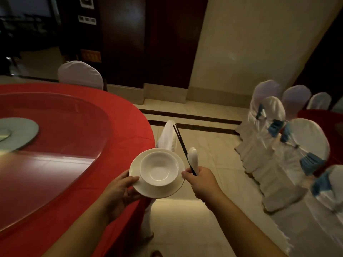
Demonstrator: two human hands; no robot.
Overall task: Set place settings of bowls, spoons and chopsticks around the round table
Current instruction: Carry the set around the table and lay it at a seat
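Observation:
A white bowl (159, 168) sits on a white plate (157, 191), held in the air just off the edge of the round table (118, 127) with its red cloth. My left hand (121, 191) grips the plate's left rim, thumb on top. On the plate's right side, my right hand (201, 180) is shut on a pair of dark chopsticks (181, 143) and a white spoon (193, 157), both pointing up and away. This hand's thumb touches the plate's right rim.
A glass turntable (61, 138) covers the table's middle, with a grey round mat (20, 133) on it. One white-covered chair (168, 138) is tucked under the table edge behind the plate, another (80, 74) at the far side. A row of covered chairs (289, 151) with blue bows stands right. Tiled floor lies between.

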